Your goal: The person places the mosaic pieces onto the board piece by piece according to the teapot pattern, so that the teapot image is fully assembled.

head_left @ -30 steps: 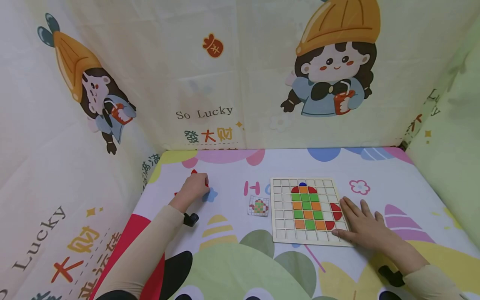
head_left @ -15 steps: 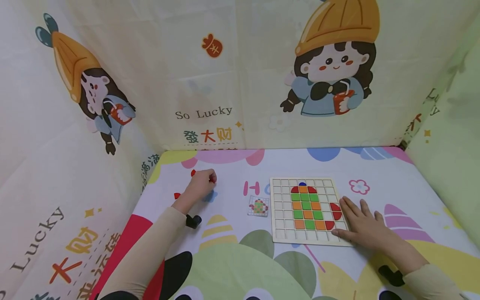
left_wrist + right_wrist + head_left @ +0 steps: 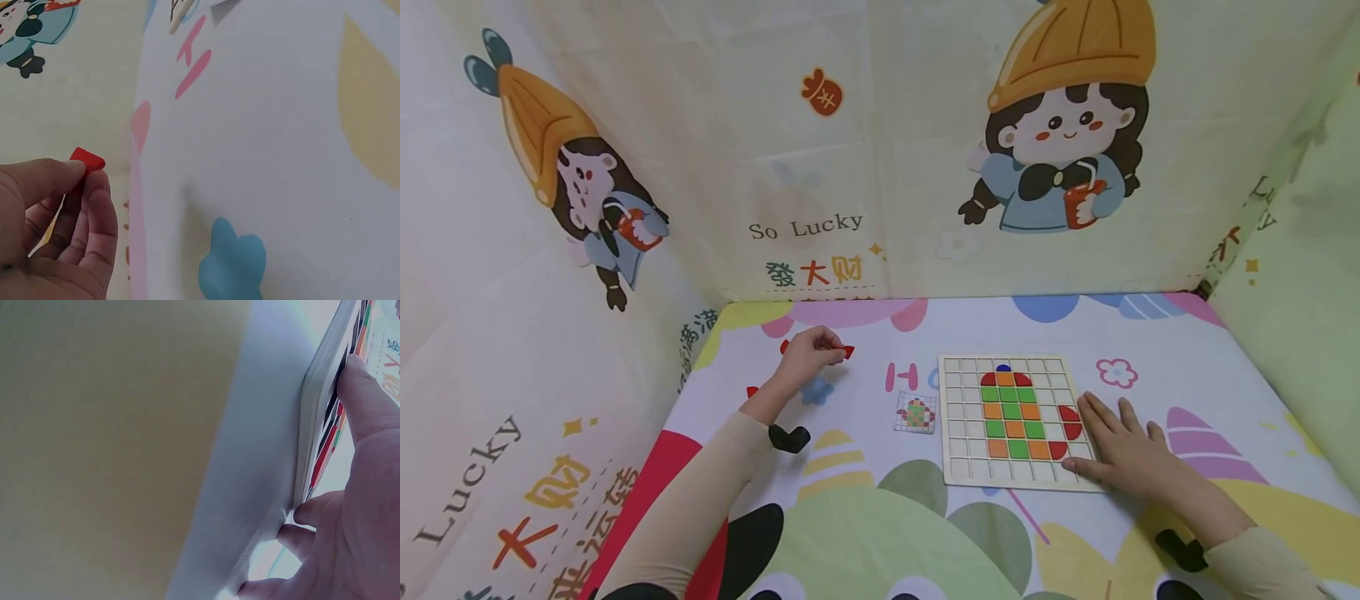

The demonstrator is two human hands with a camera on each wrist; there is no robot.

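My left hand [image 3: 808, 357] pinches a small red tile [image 3: 87, 159] between thumb and fingertips, raised over the left part of the table. My right hand [image 3: 1131, 450] lies spread at the right edge of a wooden grid board [image 3: 962, 467], its thumb over the lower right corner and fingers along the side. On the board, green and orange square tiles [image 3: 1011, 411] form a block, with red curved tiles [image 3: 1070, 422] at the top, right and lower right, and a blue piece [image 3: 1003, 367] on top.
A small pattern card [image 3: 916, 412] lies just left of the board. Two more red pieces lie on the table beyond and beside the left forearm, one of them a red tile [image 3: 752, 391]. Printed fabric walls [image 3: 917, 167] enclose the table's back and sides.
My left hand has lifted and moved right and slightly away, bringing the pinched red tile into sight. The right hand stays on the board.
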